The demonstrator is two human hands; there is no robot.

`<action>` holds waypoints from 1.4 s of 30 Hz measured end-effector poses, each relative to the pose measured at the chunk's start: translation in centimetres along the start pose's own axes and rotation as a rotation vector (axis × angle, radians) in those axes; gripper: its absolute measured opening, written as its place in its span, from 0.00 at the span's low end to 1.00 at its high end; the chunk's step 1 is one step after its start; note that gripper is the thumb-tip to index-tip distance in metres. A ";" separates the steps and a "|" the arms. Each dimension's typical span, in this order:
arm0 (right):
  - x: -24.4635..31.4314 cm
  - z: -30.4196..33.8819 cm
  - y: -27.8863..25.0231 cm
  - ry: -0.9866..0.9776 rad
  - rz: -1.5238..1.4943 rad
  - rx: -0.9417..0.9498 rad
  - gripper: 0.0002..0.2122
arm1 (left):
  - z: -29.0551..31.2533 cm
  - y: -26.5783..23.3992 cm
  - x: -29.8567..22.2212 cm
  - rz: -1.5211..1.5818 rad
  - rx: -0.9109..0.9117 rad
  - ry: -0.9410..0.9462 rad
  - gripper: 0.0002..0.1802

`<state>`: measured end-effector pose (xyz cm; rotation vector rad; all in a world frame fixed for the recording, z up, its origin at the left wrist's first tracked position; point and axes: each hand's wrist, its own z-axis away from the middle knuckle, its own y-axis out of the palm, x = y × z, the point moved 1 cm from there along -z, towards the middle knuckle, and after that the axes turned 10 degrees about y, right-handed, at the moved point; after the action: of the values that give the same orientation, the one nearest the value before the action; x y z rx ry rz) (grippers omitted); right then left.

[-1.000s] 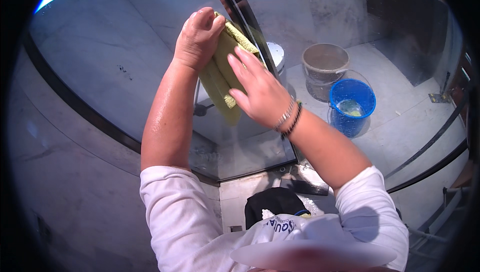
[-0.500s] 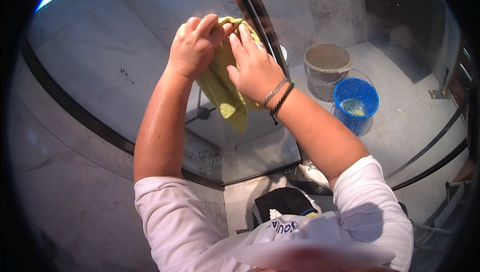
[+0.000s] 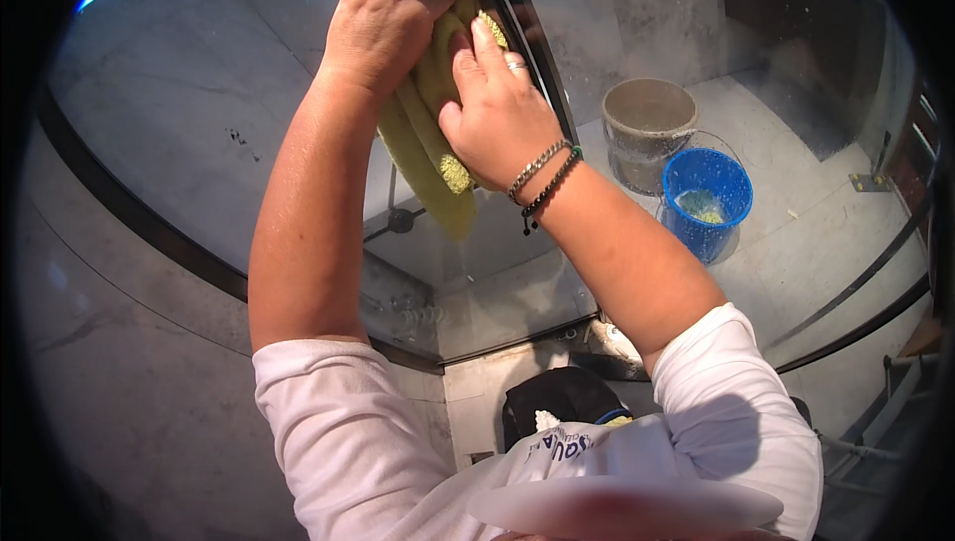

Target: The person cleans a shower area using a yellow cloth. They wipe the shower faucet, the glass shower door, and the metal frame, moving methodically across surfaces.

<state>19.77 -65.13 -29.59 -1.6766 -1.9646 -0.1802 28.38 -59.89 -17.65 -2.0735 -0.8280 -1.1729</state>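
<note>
A yellow-green cloth [image 3: 426, 143] hangs in folds from both hands, its lower tip pointing down. My left hand [image 3: 386, 22] grips its upper end, fingers curled over it beside the dark frame bar [image 3: 522, 34]. Lower and to the right, my right hand [image 3: 505, 113] pinches the cloth's right edge, thumb and fingers drawn together on it. A ring and two bracelets are on that hand and wrist. Behind the cloth stands a dark-framed glass panel [image 3: 288, 133]; whether the cloth touches it I cannot tell.
Right of my arms, a greyish-brown bucket [image 3: 637, 158] stands beside a blue bucket [image 3: 691, 233] with greenish stuff inside. A curved dark rail [image 3: 129, 218] borders the glass at left. A black item [image 3: 557, 397] lies low near my body.
Both hands have moved up with the cloth, the left one most, now near the upper edge of the view. The cloth is drawn narrower and longer.
</note>
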 end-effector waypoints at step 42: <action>0.1 -3.8 -0.7 0.072 -0.496 0.155 0.22 | -1.9 1.7 2.7 -0.096 -0.063 -0.104 0.18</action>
<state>20.28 -66.88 -26.16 -1.0491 -2.2418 -0.2563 29.85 -61.80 -14.78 -2.1833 -0.9604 -1.1632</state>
